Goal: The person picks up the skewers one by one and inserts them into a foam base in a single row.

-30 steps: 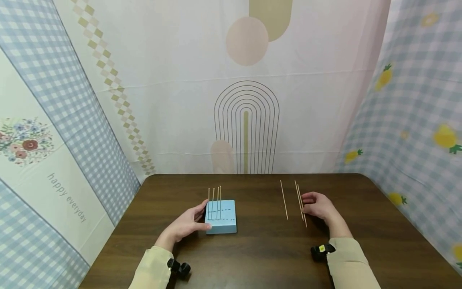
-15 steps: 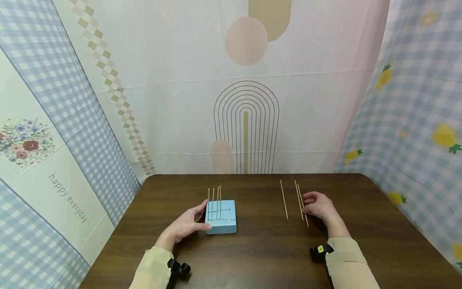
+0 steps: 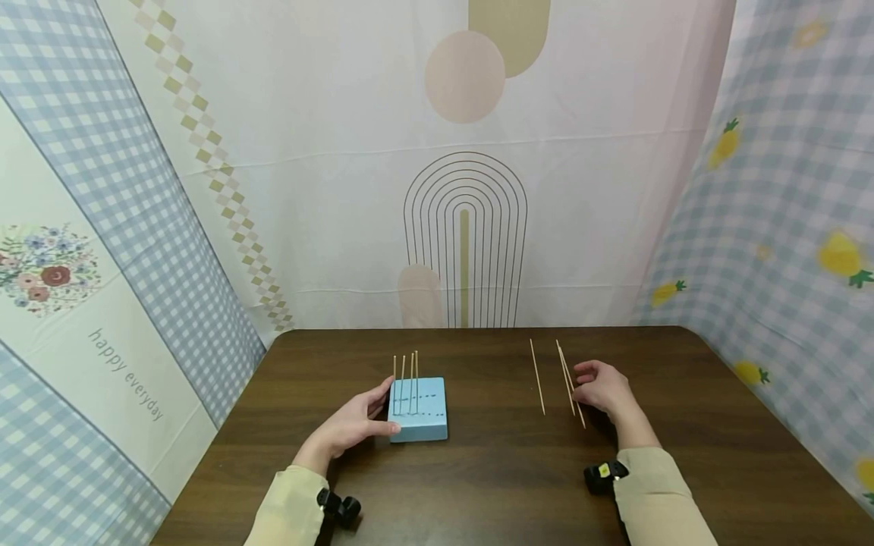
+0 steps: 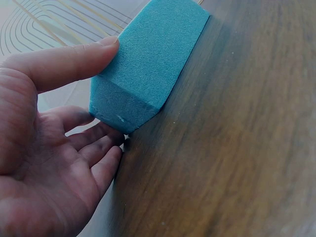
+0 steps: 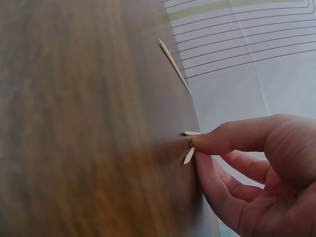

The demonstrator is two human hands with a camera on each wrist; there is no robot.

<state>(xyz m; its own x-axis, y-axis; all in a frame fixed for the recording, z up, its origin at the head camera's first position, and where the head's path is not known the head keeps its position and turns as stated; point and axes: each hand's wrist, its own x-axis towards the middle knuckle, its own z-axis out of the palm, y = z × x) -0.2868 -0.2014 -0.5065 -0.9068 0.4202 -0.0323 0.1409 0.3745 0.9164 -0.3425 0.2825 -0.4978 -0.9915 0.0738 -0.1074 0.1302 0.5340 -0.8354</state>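
A light blue foam block (image 3: pixel 418 432) with rows of small holes lies on the table. Several thin wooden skewers (image 3: pixel 417 371) stand upright along its left part. My left hand (image 3: pixel 348 425) grips the block's left side, the thumb at the near left corner and the other fingers behind and low on the side. At the right, my right hand (image 3: pixel 604 390) pinches a skewer (image 5: pixel 188 157) between thumb and index finger; its pointed tip shows below them. Close against it lies a second skewer (image 3: pixel 565 378). A third skewer (image 3: pixel 537 377) rests apart, to the left.
Everything lies on a dark brown wooden table (image 3: pixel 478 485). A patterned cloth (image 3: pixel 341 227) hangs behind its far edge, with checked cloth at both sides. Bare table surface separates the block from the loose skewers.
The pinched skewer has turned slightly: its near end has moved right and its far end left, towards the skewer beside it. My left hand and the block have stayed put.
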